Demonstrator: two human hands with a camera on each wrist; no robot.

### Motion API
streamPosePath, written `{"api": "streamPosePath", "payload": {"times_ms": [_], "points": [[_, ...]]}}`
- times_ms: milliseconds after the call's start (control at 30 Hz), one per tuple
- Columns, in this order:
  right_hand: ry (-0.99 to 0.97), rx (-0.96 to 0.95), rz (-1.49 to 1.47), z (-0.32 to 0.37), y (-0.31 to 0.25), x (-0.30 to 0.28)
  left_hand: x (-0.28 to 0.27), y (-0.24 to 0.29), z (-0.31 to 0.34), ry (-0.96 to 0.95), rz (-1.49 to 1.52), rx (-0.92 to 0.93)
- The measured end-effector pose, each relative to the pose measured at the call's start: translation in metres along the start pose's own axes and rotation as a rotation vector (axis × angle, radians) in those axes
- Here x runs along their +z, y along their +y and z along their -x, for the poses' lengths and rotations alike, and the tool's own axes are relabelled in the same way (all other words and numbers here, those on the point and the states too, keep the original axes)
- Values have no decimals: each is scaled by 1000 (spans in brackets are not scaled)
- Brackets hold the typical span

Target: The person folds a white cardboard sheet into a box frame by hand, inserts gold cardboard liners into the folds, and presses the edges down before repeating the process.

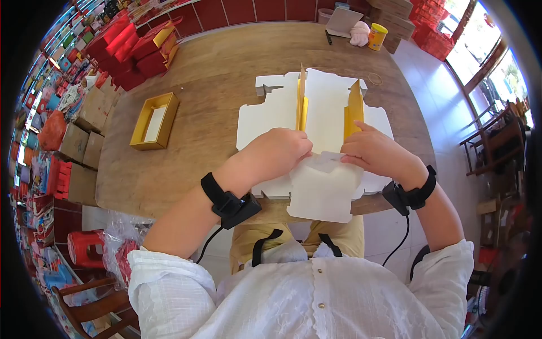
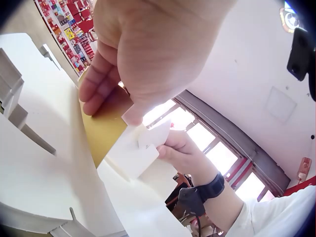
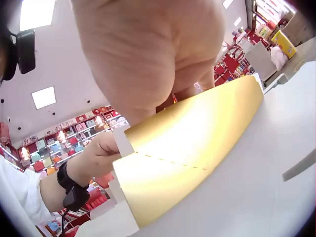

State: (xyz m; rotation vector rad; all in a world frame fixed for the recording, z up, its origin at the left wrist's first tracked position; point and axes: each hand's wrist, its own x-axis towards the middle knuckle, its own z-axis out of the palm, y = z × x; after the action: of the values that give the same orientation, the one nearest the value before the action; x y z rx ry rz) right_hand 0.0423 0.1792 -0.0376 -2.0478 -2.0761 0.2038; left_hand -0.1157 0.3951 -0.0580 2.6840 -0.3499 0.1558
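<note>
A die-cut cardboard box blank, white on the faces turned up, lies in front of me with other white sheets beneath it. Two of its side panels stand upright, a left gold one and a right gold one. My left hand pinches the near corner of the left panel, its fingers lying along the gold face. At the right panel's near corner, my right hand pinches a small white flap between thumb and fingers. A crease line crosses the gold face beside the right palm.
On the wooden table, a shallow gold box sits to the left. Red boxes are stacked at the far left. A yellow canister, a pale pink plush-like item and a rubber band are toward the far right.
</note>
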Motion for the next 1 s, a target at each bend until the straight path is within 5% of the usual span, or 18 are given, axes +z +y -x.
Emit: {"api": "streamPosePath", "payload": {"times_ms": [333, 567, 633, 700, 1000], "points": [[-131, -2, 380, -6, -7, 27, 33, 12, 5, 138, -194, -5], [-268, 137, 141, 1, -5, 6, 17, 38, -12, -10, -289, -172], [139, 127, -230, 16, 7, 7, 19, 36, -17, -62, -361, -214], [53, 251, -326, 32, 5, 3, 23, 36, -19, -67, -366, -226], [280, 97, 62, 47, -1, 44, 28, 40, -22, -99, -455, -215]]}}
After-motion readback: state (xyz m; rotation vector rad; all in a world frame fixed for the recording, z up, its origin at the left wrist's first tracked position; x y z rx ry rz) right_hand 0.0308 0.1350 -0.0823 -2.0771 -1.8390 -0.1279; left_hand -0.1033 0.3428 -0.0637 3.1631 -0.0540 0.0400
